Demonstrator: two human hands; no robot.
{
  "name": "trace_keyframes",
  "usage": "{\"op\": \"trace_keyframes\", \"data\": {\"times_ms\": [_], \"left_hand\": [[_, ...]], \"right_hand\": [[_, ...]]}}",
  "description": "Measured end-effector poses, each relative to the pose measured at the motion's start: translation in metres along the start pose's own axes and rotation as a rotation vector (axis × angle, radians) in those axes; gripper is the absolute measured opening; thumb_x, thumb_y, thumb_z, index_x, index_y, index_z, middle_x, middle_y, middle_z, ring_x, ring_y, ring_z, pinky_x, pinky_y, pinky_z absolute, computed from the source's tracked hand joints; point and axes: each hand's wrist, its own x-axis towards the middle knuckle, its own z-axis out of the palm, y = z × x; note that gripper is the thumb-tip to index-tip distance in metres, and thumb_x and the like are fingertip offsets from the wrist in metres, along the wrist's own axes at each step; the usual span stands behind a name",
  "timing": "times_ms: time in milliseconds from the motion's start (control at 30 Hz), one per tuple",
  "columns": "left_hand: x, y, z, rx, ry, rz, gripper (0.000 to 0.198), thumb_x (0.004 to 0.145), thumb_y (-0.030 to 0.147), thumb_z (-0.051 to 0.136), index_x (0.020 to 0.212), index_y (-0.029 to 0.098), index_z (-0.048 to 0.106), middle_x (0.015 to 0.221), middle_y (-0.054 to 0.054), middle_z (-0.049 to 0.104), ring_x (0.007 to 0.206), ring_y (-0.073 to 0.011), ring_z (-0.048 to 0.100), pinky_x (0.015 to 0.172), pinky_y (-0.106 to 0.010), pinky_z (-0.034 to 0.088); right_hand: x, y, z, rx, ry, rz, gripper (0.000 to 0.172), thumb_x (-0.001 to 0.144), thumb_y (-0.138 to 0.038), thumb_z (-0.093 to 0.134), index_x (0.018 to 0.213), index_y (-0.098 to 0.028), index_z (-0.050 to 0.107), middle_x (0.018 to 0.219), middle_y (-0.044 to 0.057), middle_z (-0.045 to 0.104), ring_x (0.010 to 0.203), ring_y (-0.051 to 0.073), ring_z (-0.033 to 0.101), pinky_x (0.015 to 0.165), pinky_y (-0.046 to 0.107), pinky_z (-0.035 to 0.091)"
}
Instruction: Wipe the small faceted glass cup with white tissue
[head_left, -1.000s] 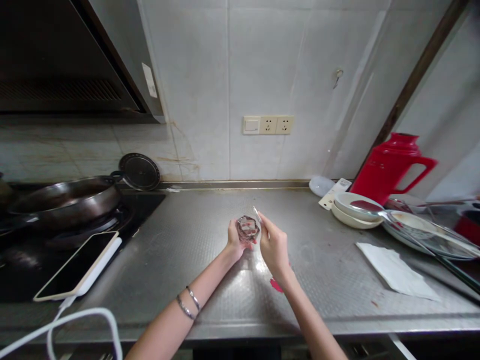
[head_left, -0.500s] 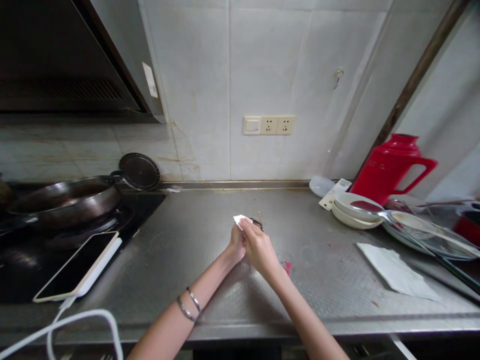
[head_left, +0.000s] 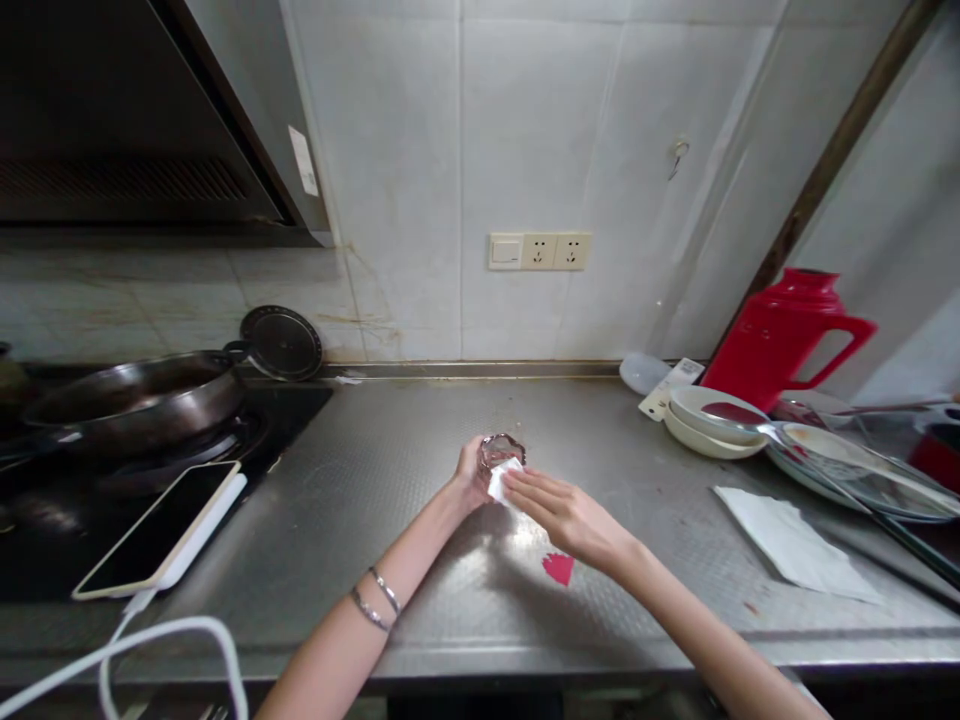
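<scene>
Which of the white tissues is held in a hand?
The small tissue in the right hand, at the glass; the larger tissue lies on the metal counter near the bowls.

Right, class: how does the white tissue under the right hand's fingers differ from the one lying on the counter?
The right hand has its fingers on the first tissue, at the glass; no hand touches the second tissue. The first tissue shows as a small patch, the second tissue as a longer sheet spread on the counter. Both are white.
</scene>
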Motion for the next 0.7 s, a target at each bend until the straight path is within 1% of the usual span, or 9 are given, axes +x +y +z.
{"op": "trace_keyframes", "data": {"times_ms": [67,133,200,267,367,433,500,600,700], "left_hand": [[-0.002,0.003,-0.001,0.057,0.018,-0.041,0.043,0.077,0.048,0.044,0.078,0.010,0.064,0.053,-0.008,0.062,0.042,-0.0191,0.055,0.042,-0.027,0.039],[-0.005,0.006,-0.001,0.143,-0.008,-0.085,0.046,0.076,0.052,0.042,0.079,0.010,0.064,0.051,-0.008,0.061,0.039,-0.0194,0.053,0.037,-0.027,0.035],[-0.007,0.010,-0.002,0.224,-0.093,-0.121,0.052,0.076,0.055,0.038,0.080,0.010,0.063,0.053,-0.011,0.062,0.037,-0.0199,0.053,0.032,-0.025,0.029],[-0.009,0.013,-0.003,0.278,-0.205,-0.160,0.056,0.076,0.057,0.035,0.084,0.009,0.063,0.061,-0.015,0.066,0.038,-0.0201,0.054,0.031,-0.023,0.023],[-0.010,0.015,-0.005,0.322,-0.358,-0.240,0.060,0.076,0.057,0.036,0.093,0.006,0.063,0.069,-0.019,0.068,0.041,-0.0203,0.056,0.031,-0.022,0.023],[-0.009,0.015,-0.006,0.379,-0.420,-0.300,0.061,0.076,0.057,0.037,0.096,0.005,0.063,0.070,-0.019,0.068,0.041,-0.0204,0.056,0.030,-0.023,0.024],[-0.009,0.014,-0.007,0.439,-0.450,-0.328,0.063,0.077,0.060,0.037,0.096,0.005,0.063,0.071,-0.019,0.068,0.040,-0.0208,0.055,0.031,-0.023,0.024],[-0.008,0.012,-0.008,0.475,-0.470,-0.318,0.066,0.079,0.064,0.033,0.091,0.007,0.063,0.070,-0.020,0.068,0.040,-0.0219,0.056,0.031,-0.025,0.024],[-0.011,0.012,-0.006,0.455,-0.464,-0.268,0.064,0.079,0.063,0.035,0.087,0.007,0.063,0.071,-0.020,0.068,0.039,-0.0210,0.056,0.031,-0.024,0.025]], "right_hand": [[-0.006,0.007,-0.006,-0.014,-0.012,-0.011,0.050,0.086,0.003,0.039,0.133,-0.010,0.046,0.131,0.015,0.055,0.128,0.023,0.045,0.104,0.045,0.045],[-0.011,0.014,-0.010,-0.026,-0.021,-0.018,0.051,0.085,0.003,0.039,0.133,-0.011,0.046,0.130,0.015,0.056,0.126,0.024,0.048,0.103,0.046,0.046],[-0.016,0.022,-0.014,-0.012,-0.028,-0.004,0.054,0.083,0.005,0.038,0.134,-0.012,0.046,0.129,0.014,0.058,0.124,0.024,0.050,0.101,0.045,0.048],[-0.018,0.030,-0.017,0.027,-0.010,0.056,0.059,0.080,0.008,0.036,0.134,-0.015,0.046,0.127,0.012,0.060,0.122,0.022,0.053,0.098,0.041,0.050],[-0.012,0.039,-0.020,0.091,0.079,0.166,0.064,0.078,0.008,0.032,0.135,-0.017,0.046,0.129,0.012,0.058,0.120,0.018,0.055,0.094,0.036,0.053],[-0.001,0.043,-0.022,0.123,0.099,0.188,0.064,0.077,0.008,0.032,0.134,-0.018,0.047,0.131,0.011,0.057,0.122,0.017,0.053,0.097,0.036,0.051],[0.012,0.043,-0.021,0.141,0.021,0.154,0.064,0.076,0.008,0.033,0.132,-0.017,0.049,0.130,0.010,0.058,0.122,0.017,0.053,0.099,0.035,0.050],[0.025,0.042,-0.016,0.120,-0.118,0.062,0.061,0.076,0.008,0.038,0.130,-0.016,0.050,0.129,0.010,0.059,0.119,0.017,0.056,0.098,0.032,0.050],[0.027,0.043,-0.013,0.026,-0.160,-0.001,0.053,0.080,0.006,0.041,0.129,-0.011,0.051,0.131,0.013,0.057,0.120,0.020,0.055,0.099,0.033,0.049]]}}
